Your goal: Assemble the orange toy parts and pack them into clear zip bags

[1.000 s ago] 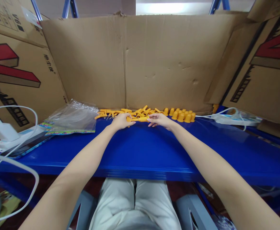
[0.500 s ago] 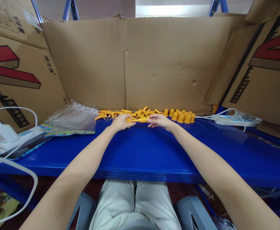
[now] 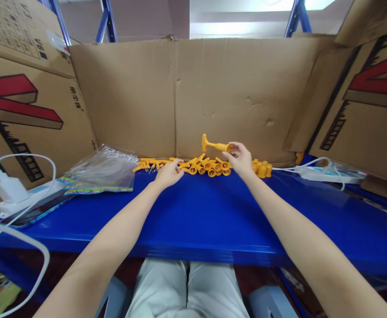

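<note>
In my right hand (image 3: 241, 160) is a yellow T-handled corkscrew (image 3: 216, 145), gripped by its wide cup-shaped end and raised above the pile. Its crossbar points left, and no metal shows on it. My left hand (image 3: 169, 174) is low at the left part of the row, fingers bent in against the yellow pieces; what they pinch, if anything, is hidden. Near it lie loose yellow T-handles (image 3: 143, 165) with small silver spirals. Between my hands, several capped corkscrews (image 3: 212, 165) are stacked with hollow ends facing me. Yellow caps (image 3: 263, 168) stand upright beyond my right wrist.
Clear plastic bags (image 3: 102, 172) lie left on the blue table (image 3: 200, 216). A phone (image 3: 36, 212), a white charger (image 3: 9, 189) and cables are at far left. A white power strip (image 3: 329, 176) sits at right. Cardboard walls (image 3: 233, 97) enclose the back and sides.
My hands have parted. The right one has lifted the corkscrew up and right, away from the left hand. My left hand has let go of it and stays by the pile.
</note>
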`<action>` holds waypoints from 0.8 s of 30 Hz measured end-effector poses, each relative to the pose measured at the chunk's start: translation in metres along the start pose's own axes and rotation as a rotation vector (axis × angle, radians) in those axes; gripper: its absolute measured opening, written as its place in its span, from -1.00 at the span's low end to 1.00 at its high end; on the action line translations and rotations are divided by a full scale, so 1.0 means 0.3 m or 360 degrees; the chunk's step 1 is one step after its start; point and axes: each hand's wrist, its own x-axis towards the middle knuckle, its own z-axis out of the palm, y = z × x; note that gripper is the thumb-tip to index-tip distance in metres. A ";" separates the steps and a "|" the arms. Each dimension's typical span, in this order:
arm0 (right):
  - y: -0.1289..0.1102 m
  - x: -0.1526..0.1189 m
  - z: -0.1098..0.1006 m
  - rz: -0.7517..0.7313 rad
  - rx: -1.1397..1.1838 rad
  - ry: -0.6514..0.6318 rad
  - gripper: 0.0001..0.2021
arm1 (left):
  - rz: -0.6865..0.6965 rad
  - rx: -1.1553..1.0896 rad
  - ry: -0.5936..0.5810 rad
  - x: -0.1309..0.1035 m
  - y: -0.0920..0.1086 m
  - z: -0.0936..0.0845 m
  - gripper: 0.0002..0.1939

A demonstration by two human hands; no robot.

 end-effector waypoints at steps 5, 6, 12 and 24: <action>0.014 0.009 0.019 -0.0379 -0.0574 -0.0076 -0.66 | 0.0056 0.0060 -0.0071 -0.009 0.010 0.004 -0.73; 0.013 0.004 0.031 -0.0432 -0.0697 -0.0138 -0.67 | 0.0061 0.0064 -0.0089 -0.010 0.013 0.003 -0.75; -0.012 -0.023 0.094 -0.0617 -0.1253 -0.0554 -0.64 | 0.0048 0.0087 -0.0166 -0.009 0.018 0.001 -0.74; -0.070 -0.059 0.235 -0.0633 -0.1596 -0.0829 -0.60 | 0.0075 0.0082 -0.0187 -0.007 0.015 0.011 -0.77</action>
